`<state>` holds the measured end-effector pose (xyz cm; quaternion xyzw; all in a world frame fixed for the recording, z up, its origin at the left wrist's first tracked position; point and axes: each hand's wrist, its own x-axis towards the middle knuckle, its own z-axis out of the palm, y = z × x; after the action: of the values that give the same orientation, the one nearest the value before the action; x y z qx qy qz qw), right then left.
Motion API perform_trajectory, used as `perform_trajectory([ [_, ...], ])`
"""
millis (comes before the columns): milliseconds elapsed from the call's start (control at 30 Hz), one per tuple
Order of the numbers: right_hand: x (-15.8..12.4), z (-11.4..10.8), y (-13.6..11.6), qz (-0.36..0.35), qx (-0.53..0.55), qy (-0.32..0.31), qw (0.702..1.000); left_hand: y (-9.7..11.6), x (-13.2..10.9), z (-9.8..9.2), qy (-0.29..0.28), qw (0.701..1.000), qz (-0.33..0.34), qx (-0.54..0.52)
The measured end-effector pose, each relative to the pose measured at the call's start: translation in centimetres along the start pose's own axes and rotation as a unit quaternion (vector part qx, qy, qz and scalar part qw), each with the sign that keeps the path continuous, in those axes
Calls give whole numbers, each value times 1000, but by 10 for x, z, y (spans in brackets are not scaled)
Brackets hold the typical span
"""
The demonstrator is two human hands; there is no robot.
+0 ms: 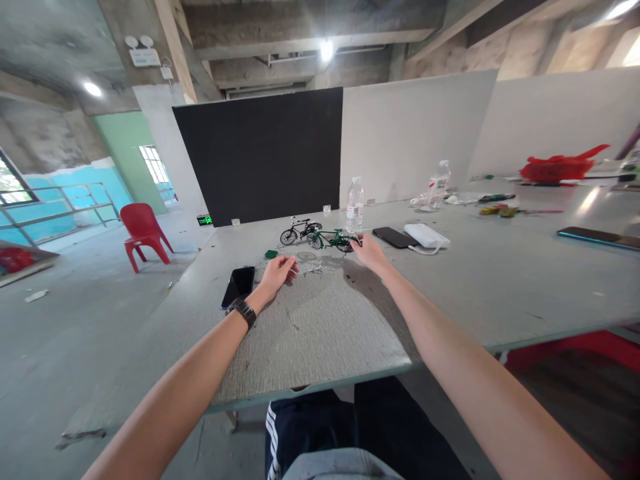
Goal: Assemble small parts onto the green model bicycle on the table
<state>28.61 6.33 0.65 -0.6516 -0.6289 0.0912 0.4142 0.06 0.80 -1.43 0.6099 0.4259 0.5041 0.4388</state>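
Observation:
My right hand point(369, 252) pinches one end of a green toy bicycle point(333, 239), near a wheel, and its shadow falls on the table below. Just behind stands a black toy bicycle point(296, 231), partly overlapped by the green one. My left hand point(280, 275), a watch on its wrist, rests on the table with fingers loosely bent and apart, and nothing shows in it. Close to its fingertips lie small silvery parts point(315, 269), too small to name. A small dark green piece point(271, 254) lies beyond that hand.
A phone point(239, 287) lies by my left wrist. To the right are another dark phone point(396, 237), a white power bank with a cable point(427, 235) and a water bottle point(355, 205). A black panel point(265, 157) borders the table's back. A red chair point(144, 230) stands left.

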Motion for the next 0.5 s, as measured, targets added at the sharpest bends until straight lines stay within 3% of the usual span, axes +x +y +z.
perform_trajectory([
  [200,-3,-5,-1,9,-25,-21,999,2,-1,1,4,1000,3,4],
  [500,-4,-10,-1,-2,-42,-4,999,3,-2,1,0,1000,-4,3],
])
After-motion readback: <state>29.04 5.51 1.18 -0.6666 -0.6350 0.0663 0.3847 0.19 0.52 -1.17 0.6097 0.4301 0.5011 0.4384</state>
